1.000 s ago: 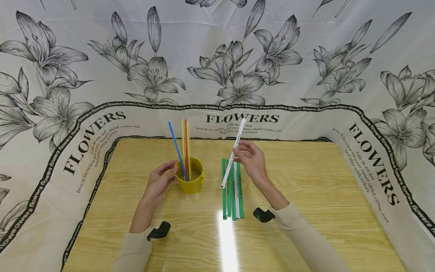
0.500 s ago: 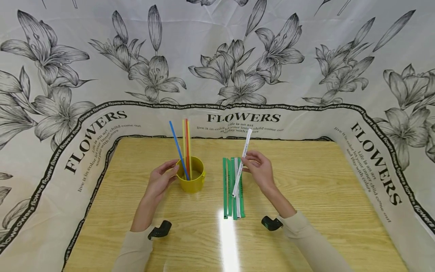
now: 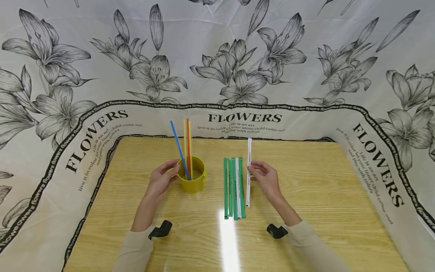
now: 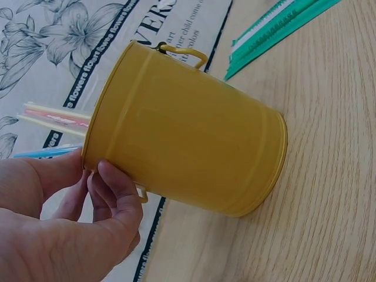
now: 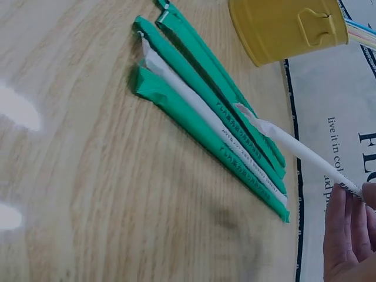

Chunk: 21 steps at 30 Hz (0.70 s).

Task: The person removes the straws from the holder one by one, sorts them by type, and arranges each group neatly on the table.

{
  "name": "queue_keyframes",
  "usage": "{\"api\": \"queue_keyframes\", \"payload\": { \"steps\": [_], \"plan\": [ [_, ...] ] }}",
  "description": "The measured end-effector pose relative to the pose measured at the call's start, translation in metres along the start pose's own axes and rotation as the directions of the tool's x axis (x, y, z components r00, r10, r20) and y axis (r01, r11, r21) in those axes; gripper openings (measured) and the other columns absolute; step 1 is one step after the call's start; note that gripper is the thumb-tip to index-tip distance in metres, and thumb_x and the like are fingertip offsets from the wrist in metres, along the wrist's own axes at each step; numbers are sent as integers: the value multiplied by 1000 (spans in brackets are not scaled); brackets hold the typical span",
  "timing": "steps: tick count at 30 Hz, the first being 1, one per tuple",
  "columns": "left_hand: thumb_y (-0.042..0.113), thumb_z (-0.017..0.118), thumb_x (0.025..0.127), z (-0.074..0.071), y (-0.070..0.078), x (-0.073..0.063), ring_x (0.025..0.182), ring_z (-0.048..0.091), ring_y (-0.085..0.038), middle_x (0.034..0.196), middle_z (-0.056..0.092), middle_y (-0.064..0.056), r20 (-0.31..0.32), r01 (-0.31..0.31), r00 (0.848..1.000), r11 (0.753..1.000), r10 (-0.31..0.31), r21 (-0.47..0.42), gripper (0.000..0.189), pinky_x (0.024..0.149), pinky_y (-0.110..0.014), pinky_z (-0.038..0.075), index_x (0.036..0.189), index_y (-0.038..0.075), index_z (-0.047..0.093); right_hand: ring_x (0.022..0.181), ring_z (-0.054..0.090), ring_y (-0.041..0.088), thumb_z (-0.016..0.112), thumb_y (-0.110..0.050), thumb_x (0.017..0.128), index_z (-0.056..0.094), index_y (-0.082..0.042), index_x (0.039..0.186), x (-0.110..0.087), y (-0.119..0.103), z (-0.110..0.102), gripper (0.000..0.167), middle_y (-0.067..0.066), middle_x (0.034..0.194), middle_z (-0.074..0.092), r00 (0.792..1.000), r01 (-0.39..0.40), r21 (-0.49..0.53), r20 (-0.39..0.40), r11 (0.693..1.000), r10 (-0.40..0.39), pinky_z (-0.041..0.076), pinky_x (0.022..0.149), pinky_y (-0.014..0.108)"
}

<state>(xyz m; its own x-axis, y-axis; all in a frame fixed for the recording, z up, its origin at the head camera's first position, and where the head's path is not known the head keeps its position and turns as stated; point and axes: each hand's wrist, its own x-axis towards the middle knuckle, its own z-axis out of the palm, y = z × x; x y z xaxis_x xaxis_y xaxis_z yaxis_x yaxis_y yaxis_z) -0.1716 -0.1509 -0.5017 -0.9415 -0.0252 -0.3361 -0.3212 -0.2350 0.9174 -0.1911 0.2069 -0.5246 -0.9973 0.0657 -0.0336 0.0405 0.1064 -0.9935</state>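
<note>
My left hand (image 3: 161, 182) pinches the rim of a small yellow metal bucket (image 3: 192, 186) between thumb and fingers. The bucket stands upright, and its loop handles show in the left wrist view. Inside it lean a blue straw (image 3: 177, 141), a red straw (image 3: 188, 139) and yellow straws (image 3: 191, 151). Between thumb and fingertips, my right hand (image 3: 267, 180) holds a white paper-wrapped straw (image 3: 249, 151), nearly in line with the row beside it. That row has several green-wrapped straws (image 3: 225, 189) and another white-wrapped straw (image 5: 188, 94), side by side.
The light wood table (image 3: 316, 189) ends at the back and sides against a white cloth (image 3: 136, 121) with black flowers and lettering. Dark wrist mounts (image 3: 161, 229) sit on both sleeves. A bright light reflection lies on the table in front of the straws.
My right hand has carried the white-wrapped straw rightward and down toward me, off the row to its right, turning it from slanted to nearly straight. My left hand stays at the bucket.
</note>
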Motion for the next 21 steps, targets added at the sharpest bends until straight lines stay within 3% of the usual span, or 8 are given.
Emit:
{"api": "queue_keyframes", "payload": {
  "steps": [8,13,21],
  "plan": [
    [9,63,104,1,0,0,101,60,-13,131,55,-4,-11,-8,1000,1000,8,-7,40,84,-23,54,143,1,58,93,70,15,72,-17,99,65,4,128,-5,18,-6,36,21,118,69,998,-69,-88,1,994,70,61,82,38],
    [9,63,104,1,0,0,101,60,-14,131,55,-4,-19,-3,1000,1000,3,-5,40,82,-22,54,143,1,59,97,70,19,73,-18,99,66,3,128,-10,25,-7,36,21,118,71,994,-106,-110,-6,988,106,61,80,33],
    [9,63,103,1,1,0,105,61,-18,129,57,-3,-20,0,1000,1000,0,-10,39,82,-23,55,142,2,59,91,71,20,74,-13,97,65,8,127,-14,36,-7,37,23,113,72,992,-123,-113,-5,986,123,62,73,33]
  ]
}}
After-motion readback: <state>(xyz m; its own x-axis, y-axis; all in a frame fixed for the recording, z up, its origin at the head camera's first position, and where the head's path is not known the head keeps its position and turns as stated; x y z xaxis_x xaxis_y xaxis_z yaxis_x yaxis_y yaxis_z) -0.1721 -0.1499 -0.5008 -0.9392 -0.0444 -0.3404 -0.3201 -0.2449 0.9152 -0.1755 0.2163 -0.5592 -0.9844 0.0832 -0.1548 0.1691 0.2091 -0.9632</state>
